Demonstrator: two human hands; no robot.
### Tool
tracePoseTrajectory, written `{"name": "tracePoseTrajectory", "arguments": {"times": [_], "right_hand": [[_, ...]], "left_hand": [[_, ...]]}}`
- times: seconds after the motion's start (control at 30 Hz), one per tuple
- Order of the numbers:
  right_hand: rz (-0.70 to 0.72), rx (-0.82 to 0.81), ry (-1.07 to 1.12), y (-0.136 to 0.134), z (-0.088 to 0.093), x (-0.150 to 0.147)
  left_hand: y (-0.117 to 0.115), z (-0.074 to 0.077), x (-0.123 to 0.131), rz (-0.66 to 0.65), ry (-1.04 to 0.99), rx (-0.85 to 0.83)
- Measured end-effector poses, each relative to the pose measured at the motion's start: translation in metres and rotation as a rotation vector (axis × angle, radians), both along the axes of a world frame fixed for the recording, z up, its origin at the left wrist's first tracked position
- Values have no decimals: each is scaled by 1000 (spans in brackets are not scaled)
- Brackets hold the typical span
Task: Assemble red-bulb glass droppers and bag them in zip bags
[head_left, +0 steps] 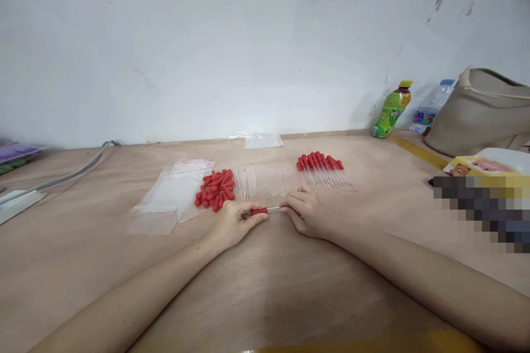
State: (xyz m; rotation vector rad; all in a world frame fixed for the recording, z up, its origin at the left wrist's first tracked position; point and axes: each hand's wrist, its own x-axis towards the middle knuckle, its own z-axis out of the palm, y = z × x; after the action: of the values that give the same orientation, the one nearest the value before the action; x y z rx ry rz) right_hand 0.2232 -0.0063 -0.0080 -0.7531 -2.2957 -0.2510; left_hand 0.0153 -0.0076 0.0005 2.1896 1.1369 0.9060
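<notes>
Between finger and thumb, my left hand [238, 222] pinches a red rubber dropper bulb [259, 211]. My right hand [304, 212] grips a thin clear dropper tube [274, 209], whose left end meets the bulb; how deep it sits inside I cannot tell. Just behind my left hand lies a pile of loose red bulbs [214, 190]. A row of bare clear tubes [259, 182] is spread beside that pile. Beyond my right hand, several droppers with red bulbs on their tubes [321, 170] lie side by side.
Clear plastic zip bags [159, 193] lie left of the bulbs, and another bag [263, 141] is by the wall. A green drink bottle [392, 110], a clear bottle [433, 106], a beige bag [476, 110] and a yellow pack [492, 165] stand at right. A grey cable [89, 162] runs at left.
</notes>
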Motion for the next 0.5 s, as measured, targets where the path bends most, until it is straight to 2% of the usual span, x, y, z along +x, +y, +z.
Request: {"name": "tracePoseTrajectory", "arguments": {"times": [0.27,0.4,0.5], "right_hand": [[-29,-49,-69,0,-1,-5],[-39,-151,-79,3,-8,-7],[-60,-261,-115,2,-6,-8]], "left_hand": [[2,-1,0,-26,2,45],[2,-1,0,-42,-2,35],[1,0,0,-36,-1,33]]}}
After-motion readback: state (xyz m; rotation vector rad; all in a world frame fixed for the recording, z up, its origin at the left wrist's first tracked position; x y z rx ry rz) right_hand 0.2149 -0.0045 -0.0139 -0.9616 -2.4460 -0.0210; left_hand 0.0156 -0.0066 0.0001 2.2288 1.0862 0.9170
